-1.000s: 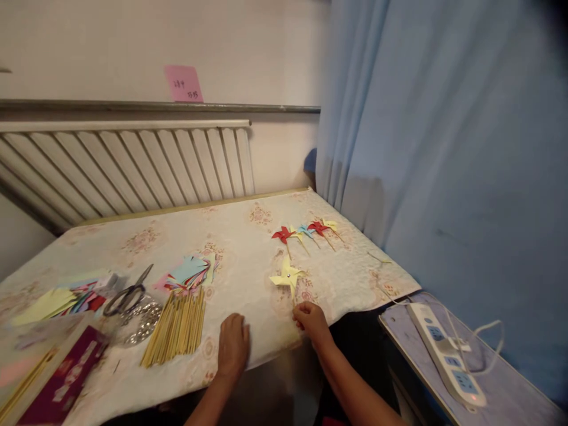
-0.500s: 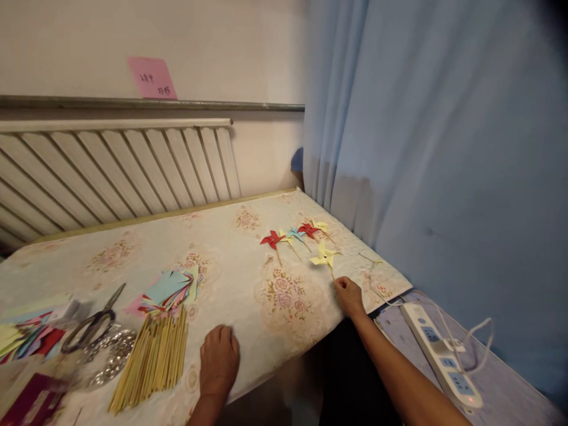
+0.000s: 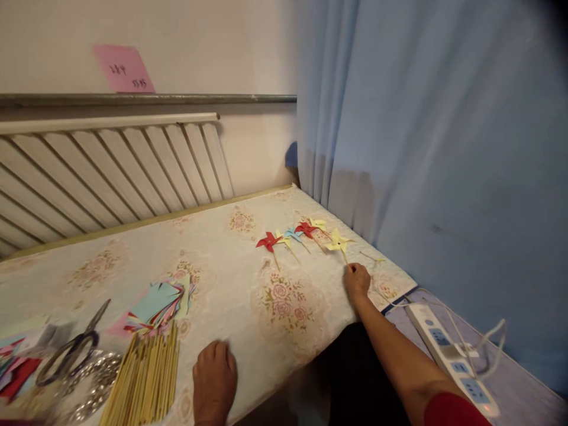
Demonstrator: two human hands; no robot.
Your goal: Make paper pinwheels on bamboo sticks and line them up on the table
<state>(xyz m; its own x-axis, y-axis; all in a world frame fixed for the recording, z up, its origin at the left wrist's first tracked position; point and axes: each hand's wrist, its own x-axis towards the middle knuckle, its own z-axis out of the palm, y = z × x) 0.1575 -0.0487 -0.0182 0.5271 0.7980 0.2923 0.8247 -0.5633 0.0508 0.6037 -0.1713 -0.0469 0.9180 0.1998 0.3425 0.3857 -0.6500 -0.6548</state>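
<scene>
Nearest, our left hand [image 3: 214, 381] lies flat on the flowered tablecloth [image 3: 231, 278], fingers loosely together and holding nothing, just beside the bundle of wooden sticks [image 3: 144, 381]. Scissors [image 3: 73, 349] and cut coloured paper [image 3: 157, 302] lie further left. Further out, our right hand [image 3: 356, 280] pinches the stick of the yellow pinwheel [image 3: 339, 241], whose head lies at the right end of the row of finished pinwheels [image 3: 290, 234], near the blue curtain [image 3: 426, 130].

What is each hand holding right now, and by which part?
The right hand pinches the yellow pinwheel by the lower end of its stick. The left hand holds nothing and lies flat on the tablecloth.
</scene>
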